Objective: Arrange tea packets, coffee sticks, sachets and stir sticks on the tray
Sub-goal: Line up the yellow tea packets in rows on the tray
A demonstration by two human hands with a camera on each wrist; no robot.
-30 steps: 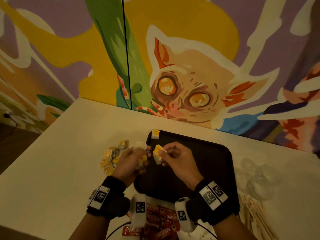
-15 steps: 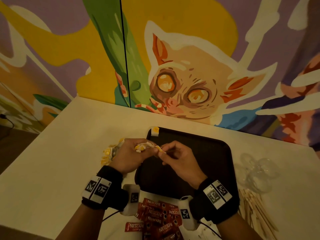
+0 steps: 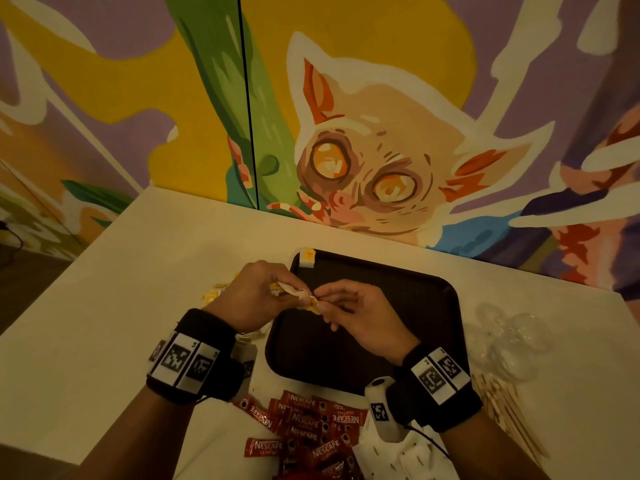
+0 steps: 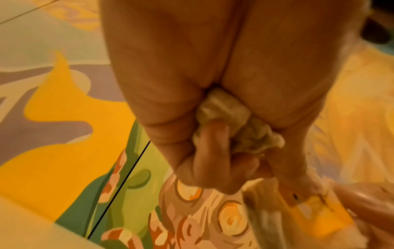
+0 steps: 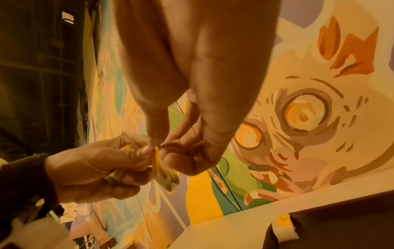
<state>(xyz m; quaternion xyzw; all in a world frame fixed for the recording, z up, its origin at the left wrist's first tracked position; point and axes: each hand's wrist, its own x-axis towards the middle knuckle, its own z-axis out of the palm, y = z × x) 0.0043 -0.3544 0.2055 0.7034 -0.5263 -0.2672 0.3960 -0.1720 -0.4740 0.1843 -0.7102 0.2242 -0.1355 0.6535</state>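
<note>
A dark tray (image 3: 426, 306) lies on the cream table, with one tea packet (image 3: 307, 258) hung over its far left rim, also seen as a packet (image 5: 284, 226) in the right wrist view. Above the tray's left edge my left hand (image 3: 256, 294) grips a bunch of tea bags (image 4: 226, 107). My right hand (image 3: 349, 308) pinches the yellow tag (image 3: 311, 306) of one tea bag that sticks out of that bunch. More tea bags (image 3: 211, 296) lie left of the tray, mostly hidden by my left hand.
Red coffee sticks (image 3: 304, 420) are heaped at the table's near edge. Wooden stir sticks (image 3: 502, 410) lie right of the tray, below a clear plastic bag (image 3: 509, 341). White sachets (image 3: 398, 459) lie near my right wrist. A painted wall (image 3: 346, 133) rises behind the table.
My hands have come together: the right hand, which held a tea bag apart from the left, now pinches a tag at the left hand's bunch. Both sit slightly lower.
</note>
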